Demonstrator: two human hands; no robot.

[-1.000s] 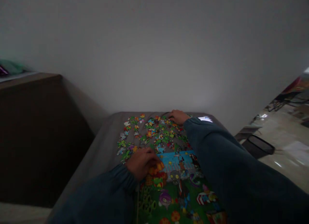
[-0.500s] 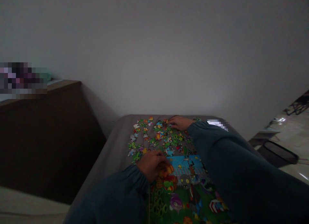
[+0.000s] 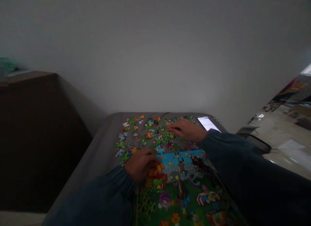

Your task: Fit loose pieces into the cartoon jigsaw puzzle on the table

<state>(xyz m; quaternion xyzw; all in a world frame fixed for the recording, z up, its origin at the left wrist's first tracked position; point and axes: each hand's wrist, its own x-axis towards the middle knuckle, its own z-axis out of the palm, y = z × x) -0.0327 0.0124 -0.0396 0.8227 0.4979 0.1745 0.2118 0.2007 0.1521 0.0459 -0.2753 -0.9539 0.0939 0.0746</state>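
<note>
Since the earlier frame the right hand (image 3: 187,129) has drawn back from the far side of the loose puzzle pieces (image 3: 151,133) toward the near right, leaving more far pieces and the phone (image 3: 207,124) in view. In judgement, this puts the hand nearest the right-hand part of the spread.

The pieces lie scattered, some overlapping, on a grey cloth-covered surface (image 3: 99,154), just beyond the far edge of a cartoon-printed panel (image 3: 181,200). The right hand's fingers are bent and drawn close to the thumb; whether a piece is pinched between them cannot be told. The left hand (image 3: 141,165) rests, fingers curled, over the panel's far-left corner; its grip is hidden. The phone lies at far right, screen lit. Outward stand a dark brown cabinet (image 3: 36,122) at left and a pale wall (image 3: 155,57) behind.
</note>
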